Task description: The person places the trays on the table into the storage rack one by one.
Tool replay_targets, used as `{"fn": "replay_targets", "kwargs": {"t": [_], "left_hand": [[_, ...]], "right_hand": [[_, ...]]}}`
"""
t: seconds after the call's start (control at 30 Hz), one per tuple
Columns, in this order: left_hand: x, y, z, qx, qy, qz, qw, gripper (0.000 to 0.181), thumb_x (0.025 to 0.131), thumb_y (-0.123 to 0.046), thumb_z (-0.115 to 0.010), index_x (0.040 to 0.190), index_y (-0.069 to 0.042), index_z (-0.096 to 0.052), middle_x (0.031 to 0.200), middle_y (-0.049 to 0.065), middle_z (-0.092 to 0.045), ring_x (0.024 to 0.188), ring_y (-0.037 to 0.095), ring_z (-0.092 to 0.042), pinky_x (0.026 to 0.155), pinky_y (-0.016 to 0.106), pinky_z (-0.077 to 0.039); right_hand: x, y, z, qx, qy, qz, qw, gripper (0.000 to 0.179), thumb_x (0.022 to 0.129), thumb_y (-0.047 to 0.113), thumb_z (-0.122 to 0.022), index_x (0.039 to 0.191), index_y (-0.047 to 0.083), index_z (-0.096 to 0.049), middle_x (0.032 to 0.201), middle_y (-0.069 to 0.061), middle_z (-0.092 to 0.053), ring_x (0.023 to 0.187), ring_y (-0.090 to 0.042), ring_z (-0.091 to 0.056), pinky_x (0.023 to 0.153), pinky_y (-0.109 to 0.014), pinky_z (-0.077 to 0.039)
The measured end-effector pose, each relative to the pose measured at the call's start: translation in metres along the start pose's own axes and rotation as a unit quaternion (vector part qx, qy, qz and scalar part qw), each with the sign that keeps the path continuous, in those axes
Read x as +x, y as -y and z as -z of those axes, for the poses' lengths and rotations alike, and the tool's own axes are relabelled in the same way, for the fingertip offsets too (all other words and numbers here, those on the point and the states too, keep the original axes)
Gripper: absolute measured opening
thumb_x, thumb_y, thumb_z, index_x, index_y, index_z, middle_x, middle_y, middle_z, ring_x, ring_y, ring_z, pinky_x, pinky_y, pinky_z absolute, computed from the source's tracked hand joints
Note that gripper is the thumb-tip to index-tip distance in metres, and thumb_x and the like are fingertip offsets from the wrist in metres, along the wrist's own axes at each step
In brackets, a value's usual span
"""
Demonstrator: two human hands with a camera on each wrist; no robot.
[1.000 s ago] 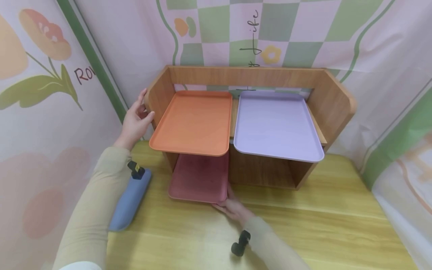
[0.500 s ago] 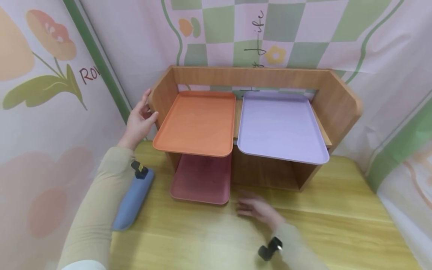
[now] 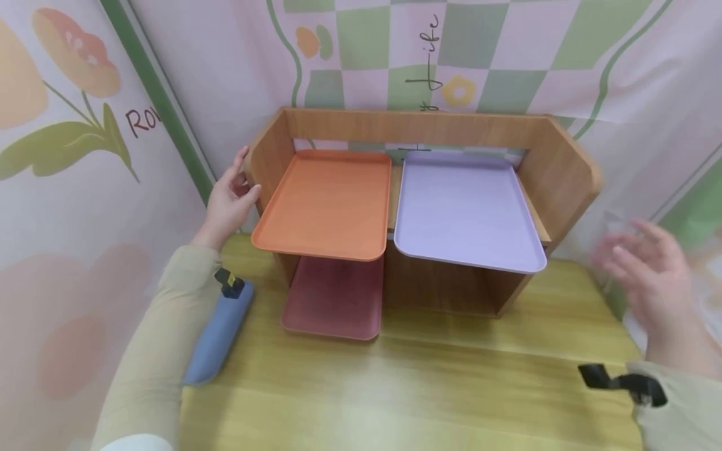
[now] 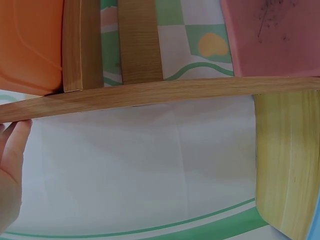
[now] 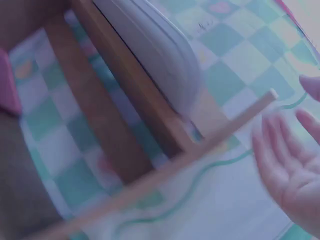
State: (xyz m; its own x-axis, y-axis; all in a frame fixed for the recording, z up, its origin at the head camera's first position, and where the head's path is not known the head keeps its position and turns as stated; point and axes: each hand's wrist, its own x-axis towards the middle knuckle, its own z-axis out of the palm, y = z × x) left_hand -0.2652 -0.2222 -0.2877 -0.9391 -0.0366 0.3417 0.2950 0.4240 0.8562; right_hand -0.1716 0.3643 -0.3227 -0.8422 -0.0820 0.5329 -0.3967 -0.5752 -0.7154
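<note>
A two-tier wooden shelf [image 3: 417, 128] stands on the table. My left hand [image 3: 225, 203] rests against the outer face of its left side panel [image 4: 150, 95], thumb near the front edge. An orange tray [image 3: 327, 203] and a lilac tray [image 3: 468, 213] lie side by side on the upper tier, their front rims jutting past it. Below the orange one, a dark pink tray [image 3: 335, 300] sits in the lower left compartment and sticks out in front. My right hand [image 3: 648, 275] is raised beyond the shelf's right end, fingers loosely bent, holding nothing; it is blurred.
A blue elongated padded object [image 3: 220, 338] lies on the wood-grain table [image 3: 451, 388] beneath my left forearm. Patterned curtains [image 3: 361, 37] hang behind the shelf and at both sides. Its lower right compartment [image 3: 440, 282] lies under the lilac tray.
My right hand has let go of the dark pink tray's right front corner and swung right and up past the shelf's right end. The left hand and the trays have stayed in place.
</note>
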Motion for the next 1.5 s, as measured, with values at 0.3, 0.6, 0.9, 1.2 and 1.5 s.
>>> {"fn": "replay_targets", "kwargs": {"t": [0.3, 0.6, 0.9, 1.2, 1.5], "left_hand": [[0.004, -0.002, -0.007, -0.003, 0.009, 0.002, 0.9999, 0.072, 0.093, -0.005, -0.054, 0.148, -0.040, -0.024, 0.143, 0.020, -0.044, 0.125, 0.035, -0.050, 0.100, 0.046, -0.046], [0.001, -0.006, -0.006, -0.001, 0.011, 0.006, 0.9999, 0.073, 0.093, -0.004, -0.054, 0.148, -0.040, -0.023, 0.145, 0.020, -0.042, 0.126, 0.035, -0.049, 0.100, 0.044, -0.046], [-0.024, 0.010, 0.037, 0.105, 0.087, 0.033, 0.9901, 0.066, 0.096, -0.018, -0.055, 0.152, -0.018, -0.020, 0.144, 0.022, -0.042, 0.116, 0.029, -0.056, 0.083, 0.014, -0.052], [-0.093, 0.107, 0.078, 0.202, 0.154, 0.090, 0.9630, 0.055, 0.099, -0.021, -0.049, 0.139, 0.012, -0.031, 0.138, 0.039, -0.035, 0.121, 0.056, -0.039, 0.099, 0.064, -0.037], [-0.157, 0.184, 0.096, 0.322, 0.231, 0.142, 0.9070, 0.095, 0.084, -0.039, -0.068, 0.145, 0.011, -0.014, 0.134, 0.051, -0.021, 0.118, 0.068, -0.025, 0.092, 0.077, -0.027]], "right_hand": [[0.054, 0.024, -0.006, -0.500, -0.092, -0.155, 0.8474, 0.090, 0.091, 0.006, -0.060, 0.151, 0.035, 0.001, 0.152, -0.002, -0.028, 0.111, 0.006, -0.049, 0.073, 0.002, -0.042], [0.072, 0.011, -0.013, -0.593, -0.059, -0.149, 0.7892, 0.081, 0.093, 0.013, -0.057, 0.149, 0.042, -0.006, 0.156, -0.022, -0.013, 0.132, -0.044, -0.036, 0.067, 0.003, -0.042], [0.079, -0.002, -0.018, -0.597, -0.079, -0.151, 0.7842, 0.079, 0.093, 0.015, -0.056, 0.146, 0.049, -0.009, 0.156, -0.017, -0.020, 0.125, -0.054, -0.038, 0.064, 0.002, -0.041], [0.077, -0.001, -0.020, -0.592, -0.088, -0.135, 0.7897, 0.080, 0.093, 0.010, -0.055, 0.147, 0.048, -0.011, 0.155, -0.019, -0.022, 0.124, -0.054, -0.038, 0.065, 0.002, -0.042], [0.076, -0.001, -0.020, -0.593, -0.091, -0.133, 0.7888, 0.079, 0.093, 0.011, -0.055, 0.147, 0.048, -0.010, 0.155, -0.018, -0.023, 0.125, -0.054, -0.038, 0.065, 0.002, -0.042]]}}
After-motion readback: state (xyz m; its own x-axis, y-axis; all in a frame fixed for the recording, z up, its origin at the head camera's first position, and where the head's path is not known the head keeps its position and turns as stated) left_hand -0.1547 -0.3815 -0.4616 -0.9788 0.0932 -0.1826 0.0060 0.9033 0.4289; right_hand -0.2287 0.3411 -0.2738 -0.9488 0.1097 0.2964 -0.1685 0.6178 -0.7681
